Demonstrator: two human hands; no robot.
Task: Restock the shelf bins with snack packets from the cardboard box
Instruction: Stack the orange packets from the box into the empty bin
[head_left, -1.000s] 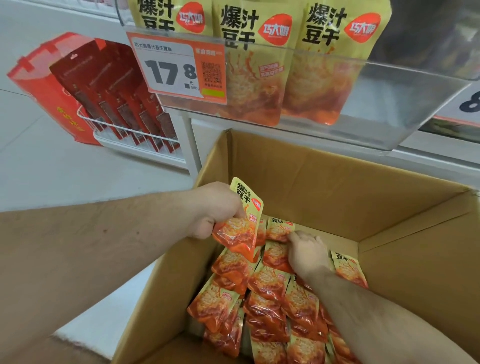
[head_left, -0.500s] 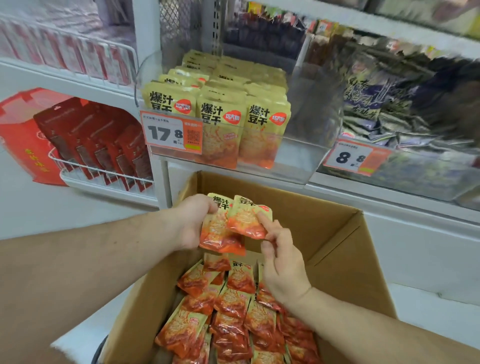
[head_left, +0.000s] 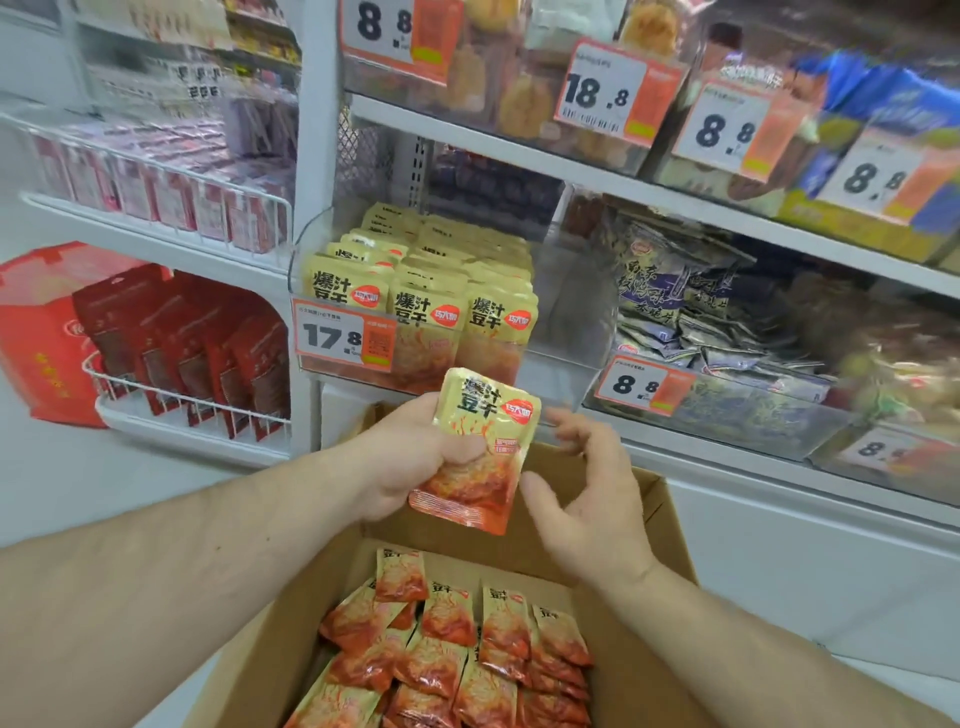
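Room for our hands lies between the box (head_left: 670, 525) rim below and the clear bin (head_left: 563, 322) above. Our left hand (head_left: 410, 462) grips a packet (head_left: 480, 447), thumb curled over its front, upright above the box's far wall and just under the bin's front lip. Our right hand (head_left: 587, 499) hangs beside the packet with fingers loosely spread, holding nothing; whether a fingertip touches the packet's edge we cannot tell. The bin's left part is packed with matching packets behind a 17.8 tag (head_left: 343, 338), while its right part stands open (clear plastic, so its edges are faint). More packets (head_left: 457, 654) lie in the box, cut off by the frame's bottom. Upper shelves and the right-hand bins are blurred, their goods hard to read.
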